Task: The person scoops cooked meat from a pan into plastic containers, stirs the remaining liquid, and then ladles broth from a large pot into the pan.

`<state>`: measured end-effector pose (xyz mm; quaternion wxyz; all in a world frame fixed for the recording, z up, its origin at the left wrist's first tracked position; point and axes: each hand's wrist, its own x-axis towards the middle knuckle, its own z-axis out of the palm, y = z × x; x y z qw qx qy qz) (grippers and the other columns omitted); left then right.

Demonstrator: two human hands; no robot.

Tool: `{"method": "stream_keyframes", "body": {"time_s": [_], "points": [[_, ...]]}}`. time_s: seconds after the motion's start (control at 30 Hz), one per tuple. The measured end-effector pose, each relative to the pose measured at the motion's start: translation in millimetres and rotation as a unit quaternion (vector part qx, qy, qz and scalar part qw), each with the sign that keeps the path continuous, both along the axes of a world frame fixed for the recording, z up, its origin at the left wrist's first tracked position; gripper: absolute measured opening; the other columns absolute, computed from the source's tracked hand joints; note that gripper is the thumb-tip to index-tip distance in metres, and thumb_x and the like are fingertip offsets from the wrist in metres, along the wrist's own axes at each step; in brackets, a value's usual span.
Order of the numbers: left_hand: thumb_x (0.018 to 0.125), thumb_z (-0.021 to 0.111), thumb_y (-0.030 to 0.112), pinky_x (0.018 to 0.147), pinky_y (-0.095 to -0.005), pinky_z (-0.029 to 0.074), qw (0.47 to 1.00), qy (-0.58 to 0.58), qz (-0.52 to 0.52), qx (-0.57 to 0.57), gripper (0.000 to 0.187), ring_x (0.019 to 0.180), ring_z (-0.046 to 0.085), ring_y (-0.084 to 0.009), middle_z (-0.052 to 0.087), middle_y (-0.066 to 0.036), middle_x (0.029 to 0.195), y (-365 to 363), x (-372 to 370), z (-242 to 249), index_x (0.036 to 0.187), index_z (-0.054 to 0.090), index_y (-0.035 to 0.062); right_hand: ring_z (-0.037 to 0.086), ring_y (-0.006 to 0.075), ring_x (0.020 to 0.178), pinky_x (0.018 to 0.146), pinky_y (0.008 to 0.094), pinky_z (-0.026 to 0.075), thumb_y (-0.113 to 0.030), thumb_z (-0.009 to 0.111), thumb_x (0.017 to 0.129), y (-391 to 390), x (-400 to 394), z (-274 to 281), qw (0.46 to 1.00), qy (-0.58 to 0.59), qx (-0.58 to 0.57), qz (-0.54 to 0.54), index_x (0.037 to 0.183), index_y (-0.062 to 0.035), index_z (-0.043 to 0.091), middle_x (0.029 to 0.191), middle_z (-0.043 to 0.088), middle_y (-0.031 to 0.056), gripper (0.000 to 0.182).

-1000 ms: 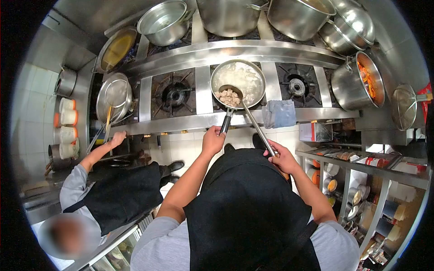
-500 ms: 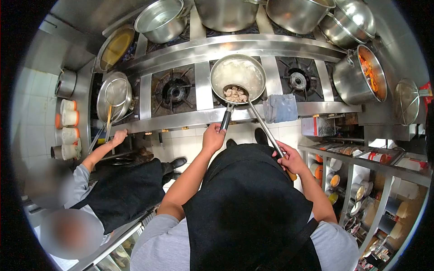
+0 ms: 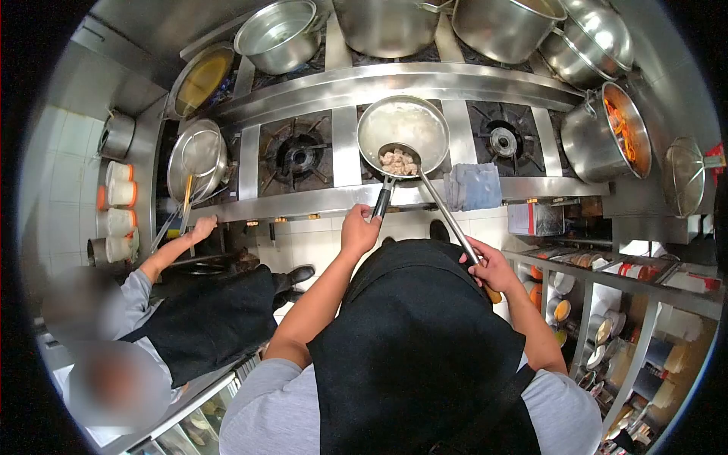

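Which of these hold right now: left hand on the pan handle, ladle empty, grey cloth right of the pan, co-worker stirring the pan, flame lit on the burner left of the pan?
1. The left hand holds the pan handle. True.
2. The ladle is empty. False: it carries pale chunks.
3. A grey cloth lies right of the pan. True.
4. The co-worker's hand stirs the pan. False: it is at the stove's front edge, far left.
5. The burner left of the pan is lit. False: no flame shows.
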<state>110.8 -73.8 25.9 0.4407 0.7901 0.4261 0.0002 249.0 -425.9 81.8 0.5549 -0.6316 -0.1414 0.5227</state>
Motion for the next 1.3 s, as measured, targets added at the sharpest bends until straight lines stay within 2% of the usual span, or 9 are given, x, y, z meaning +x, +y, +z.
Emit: {"method": "stream_keyframes", "body": {"time_s": [0.27,0.5,0.67,0.8,0.9,0.93,1.17,1.23,1.3], "points": [[0.087,0.077,0.023,0.1,-0.0457,0.051,0.992,-0.046,0.066,0.093,0.046,0.115,0.065,-0.039,0.068,-0.022,0.119,-4,14,20,0.124,0.065,-0.0013,0.057,0.0096,0.062,0.054,0.0238,0.053,0.016,0.058,0.083,11,56,24,0.995,0.099,-0.001,0.032,0.164,-0.0078,0.035,0.116,0.068,0.009,0.087],[0.087,0.076,0.021,0.099,-0.0481,0.05,0.98,-0.047,0.145,0.131,0.038,0.111,0.064,-0.0409,0.068,-0.022,0.116,-39,19,27,0.119,0.069,0.0008,0.057,0.0101,0.06,0.052,0.024,0.052,0.016,0.057,0.084,5,110,42,0.989,0.05,-0.036,0.136,0.165,-0.0096,0.034,0.118,0.067,0.0081,0.088],[0.086,0.076,0.018,0.094,-0.0478,0.051,0.958,-0.009,0.173,0.227,0.035,0.103,0.065,-0.0385,0.069,-0.02,0.108,-75,34,38,0.115,0.068,-0.0002,0.057,0.0054,0.096,0.08,0.018,0.046,0.016,0.058,0.087,-12,146,29,0.972,-0.05,-0.047,0.223,0.165,-0.0134,0.037,0.119,0.065,0.0025,0.086],[0.085,0.077,0.017,0.094,-0.0473,0.051,0.935,-0.028,0.207,0.286,0.034,0.102,0.064,-0.0378,0.068,-0.018,0.104,-105,53,37,0.114,0.068,0.0015,0.058,0.0056,0.086,0.074,0.0204,0.049,0.015,0.058,0.088,-20,167,7,0.972,-0.055,0.021,0.228,0.165,-0.013,0.037,0.12,0.065,0.0038,0.085],[0.085,0.077,0.017,0.092,-0.0461,0.052,0.941,-0.03,0.227,0.249,0.035,0.103,0.065,-0.0366,0.068,-0.017,0.105,-123,67,40,0.116,0.068,0.0021,0.058,0.008,0.075,0.066,0.0239,0.052,0.014,0.059,0.088,-21,188,11,0.975,0.036,0.002,0.22,0.165,-0.0116,0.035,0.119,0.066,0.0061,0.085],[0.085,0.077,0.018,0.091,-0.0453,0.053,0.945,-0.025,0.245,0.214,0.037,0.104,0.066,-0.0357,0.069,-0.017,0.105,-129,71,45,0.118,0.067,0.002,0.058,0.0084,0.065,0.054,0.0234,0.05,0.013,0.059,0.086,-16,192,18,0.974,0.064,0.006,0.218,0.163,-0.007,0.034,0.119,0.066,0.0101,0.083],[0.088,0.075,0.018,0.085,-0.0443,0.056,0.935,-0.027,0.32,0.152,0.037,0.094,0.071,-0.0333,0.073,-0.016,0.102,-163,77,59,0.12,0.067,0.0011,0.052,0.0113,0.062,0.054,0.0256,0.049,0.005,0.064,0.088,7,239,11,0.942,0.269,0.045,0.193,0.162,-0.0034,0.033,0.119,0.064,0.0127,0.08],[0.088,0.076,0.018,0.082,-0.0407,0.057,0.922,-0.059,0.381,0.047,0.036,0.092,0.073,-0.0304,0.075,-0.016,0.102,-173,68,70,0.119,0.068,0.0011,0.051,0.011,0.062,0.054,0.0255,0.048,0.003,0.064,0.089,16,244,23,0.939,0.262,0.048,0.216,0.161,-0.0016,0.033,0.119,0.064,0.0133,0.079],[0.088,0.076,0.018,0.081,-0.038,0.057,0.9,-0.07,0.427,0.052,0.036,0.09,0.074,-0.0275,0.076,-0.016,0.102,-179,48,55,0.118,0.068,-0.0011,0.051,0.0092,0.062,0.05,0.0235,0.047,0.003,0.065,0.087,26,246,47,0.937,0.25,0.049,0.24,0.159,-0.0003,0.035,0.118,0.063,0.013,0.078]]}}
